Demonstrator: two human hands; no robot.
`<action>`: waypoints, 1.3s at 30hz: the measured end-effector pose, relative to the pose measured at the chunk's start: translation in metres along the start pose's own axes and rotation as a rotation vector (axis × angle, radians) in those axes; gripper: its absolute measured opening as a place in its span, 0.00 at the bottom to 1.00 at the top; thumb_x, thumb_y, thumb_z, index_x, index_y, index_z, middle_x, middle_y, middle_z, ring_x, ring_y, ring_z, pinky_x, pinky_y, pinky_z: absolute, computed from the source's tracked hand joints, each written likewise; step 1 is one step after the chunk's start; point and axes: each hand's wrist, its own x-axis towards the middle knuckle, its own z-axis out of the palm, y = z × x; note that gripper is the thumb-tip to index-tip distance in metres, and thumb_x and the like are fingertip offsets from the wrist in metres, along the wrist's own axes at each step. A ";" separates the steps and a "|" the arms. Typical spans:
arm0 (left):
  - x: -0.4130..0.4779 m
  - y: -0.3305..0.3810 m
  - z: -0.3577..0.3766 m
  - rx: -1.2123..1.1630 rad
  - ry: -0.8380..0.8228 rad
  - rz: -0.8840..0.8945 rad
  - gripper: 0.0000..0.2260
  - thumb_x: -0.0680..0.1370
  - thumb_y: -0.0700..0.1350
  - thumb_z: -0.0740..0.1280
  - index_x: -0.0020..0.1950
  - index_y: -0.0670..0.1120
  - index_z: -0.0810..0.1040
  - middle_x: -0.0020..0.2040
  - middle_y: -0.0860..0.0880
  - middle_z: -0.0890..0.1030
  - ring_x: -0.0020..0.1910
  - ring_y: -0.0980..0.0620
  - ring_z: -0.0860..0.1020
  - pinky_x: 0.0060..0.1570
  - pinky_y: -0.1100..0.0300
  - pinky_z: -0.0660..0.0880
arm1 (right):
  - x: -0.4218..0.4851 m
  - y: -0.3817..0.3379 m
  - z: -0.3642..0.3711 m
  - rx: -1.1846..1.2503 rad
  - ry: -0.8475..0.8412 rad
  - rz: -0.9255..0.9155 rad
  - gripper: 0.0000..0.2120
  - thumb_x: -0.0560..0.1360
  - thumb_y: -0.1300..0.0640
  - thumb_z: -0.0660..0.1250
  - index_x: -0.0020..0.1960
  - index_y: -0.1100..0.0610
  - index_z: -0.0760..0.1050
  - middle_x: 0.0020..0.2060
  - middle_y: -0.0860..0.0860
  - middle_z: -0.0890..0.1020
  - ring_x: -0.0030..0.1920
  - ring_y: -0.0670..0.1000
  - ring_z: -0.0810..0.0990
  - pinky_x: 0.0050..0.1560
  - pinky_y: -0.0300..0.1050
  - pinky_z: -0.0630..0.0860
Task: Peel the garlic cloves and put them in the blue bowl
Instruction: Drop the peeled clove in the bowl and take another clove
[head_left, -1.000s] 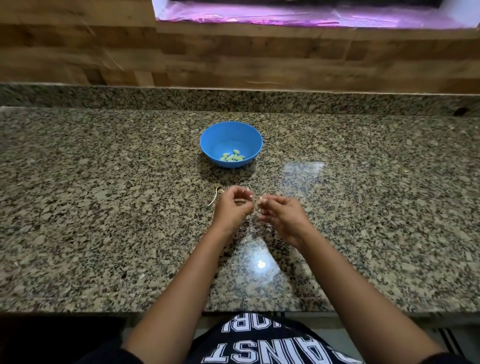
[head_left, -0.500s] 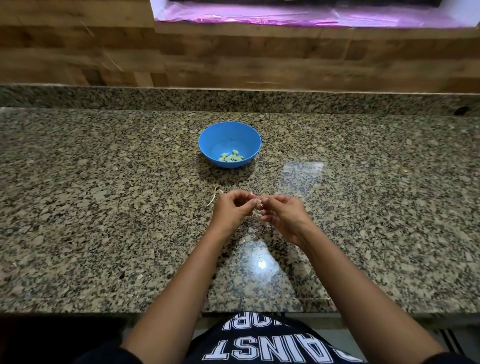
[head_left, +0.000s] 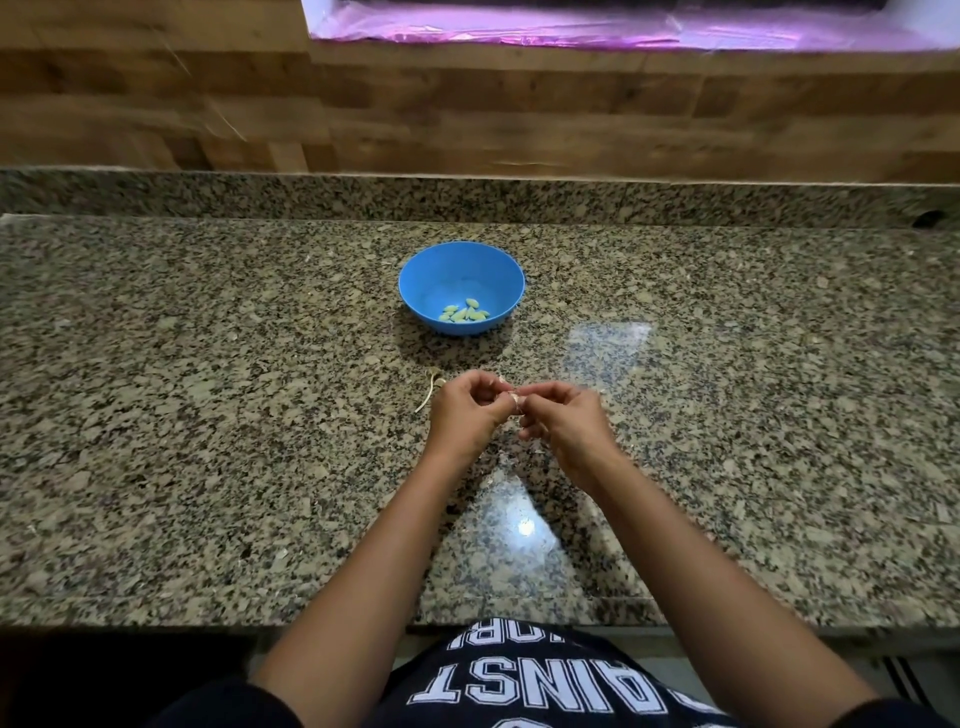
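Centre of frame: left hand (head_left: 465, 415) and right hand (head_left: 566, 426) fingertip to fingertip above counter (head_left: 208, 415), both with fingers curled, both pinching one clove (head_left: 511, 399) between them. Clove small, pale, mostly covered by fingertips; long axis not to be told, nor how much skin left on. Judged: peeling in hand, drop into bowl not yet made.

Up-frame of hands and slightly left: bowl (head_left: 457, 267), upright, apart from both hands, bare strip of counter between. In its lower right part, a small heap of peeled cloves (head_left: 464, 313), greenish under this light, close to the near wall.

Key relation for coming move: bowl almost straight up-frame from clove, shifted a little toward left-hand side; left hand marginally nearer, right hand with slightly further to go. Either hand probably able to carry; a short forward reach and release over the rim likely enough.

Just left of left hand, on counter: thin pale scrap (head_left: 429, 394), likely stalk or skin; touching knuckles or not, cannot be told.

Bottom of frame: dark shirt (head_left: 519, 660) with white block letters, upside down; "INST" legible, cut-off row above it not readable. No brand or label visible on bowl.

Top of frame: wood-plank wall (head_left: 467, 114); pink-lit strip (head_left: 571, 26) toward upper right
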 end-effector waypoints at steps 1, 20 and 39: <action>0.000 -0.001 0.000 -0.034 -0.004 -0.018 0.07 0.72 0.36 0.71 0.40 0.47 0.77 0.38 0.49 0.80 0.35 0.55 0.77 0.31 0.67 0.72 | 0.000 0.000 0.000 0.012 0.007 0.002 0.05 0.75 0.72 0.61 0.46 0.67 0.75 0.38 0.57 0.77 0.34 0.49 0.76 0.33 0.40 0.76; 0.008 -0.003 0.000 -0.157 -0.036 -0.135 0.03 0.74 0.40 0.71 0.45 0.41 0.80 0.42 0.44 0.82 0.39 0.51 0.78 0.39 0.57 0.78 | 0.007 0.001 -0.001 0.268 0.011 0.076 0.11 0.71 0.70 0.67 0.52 0.73 0.74 0.37 0.58 0.80 0.32 0.50 0.77 0.32 0.38 0.78; 0.014 0.000 0.010 -0.089 -0.036 -0.133 0.05 0.77 0.43 0.68 0.45 0.41 0.78 0.43 0.43 0.81 0.41 0.48 0.79 0.47 0.50 0.78 | 0.015 -0.001 -0.002 0.289 -0.010 0.101 0.07 0.74 0.69 0.65 0.50 0.71 0.75 0.34 0.56 0.79 0.30 0.49 0.76 0.31 0.37 0.78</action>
